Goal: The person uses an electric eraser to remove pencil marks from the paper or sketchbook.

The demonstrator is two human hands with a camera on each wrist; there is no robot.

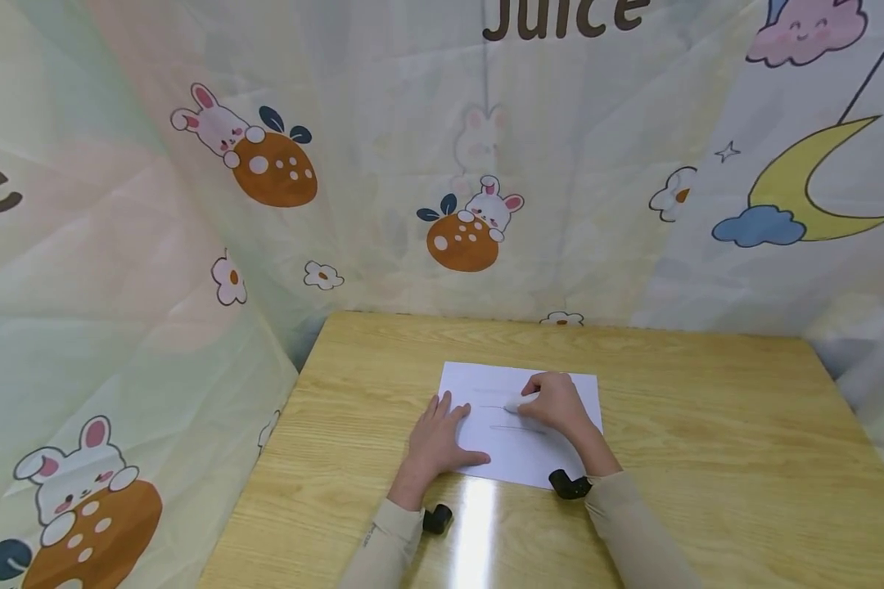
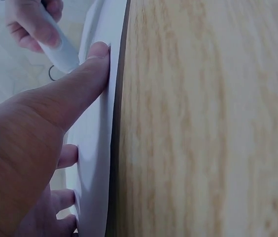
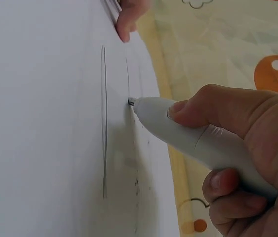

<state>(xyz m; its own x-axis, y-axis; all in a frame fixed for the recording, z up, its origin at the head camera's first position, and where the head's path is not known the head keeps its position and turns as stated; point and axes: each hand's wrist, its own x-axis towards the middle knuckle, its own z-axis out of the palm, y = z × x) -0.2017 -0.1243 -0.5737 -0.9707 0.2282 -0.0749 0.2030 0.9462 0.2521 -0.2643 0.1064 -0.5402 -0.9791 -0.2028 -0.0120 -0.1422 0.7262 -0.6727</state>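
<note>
A white sheet of paper (image 1: 479,378) lies on the wooden table, with pencil lines (image 3: 104,123) drawn across it. My left hand (image 1: 436,438) rests on its left side with fingers spread and thumb stretched out along the near edge. My right hand (image 1: 557,402) grips a thick, white, pen-shaped electric eraser (image 3: 193,131) over the sheet. Its narrow tip meets the end of a thin line (image 3: 127,74). Beyond the tip, that line carries on as a faint trace with small dark specks. In the left wrist view, the eraser (image 2: 60,52) shows beyond my left thumb.
The wooden table (image 1: 707,425) stretches out on both sides of the paper. Behind it and at the left hangs a printed cloth (image 1: 383,164) with rabbits, flowers and a moon. A black wrist camera (image 1: 437,519) sits by the left cuff, another black one (image 1: 569,484) by the right.
</note>
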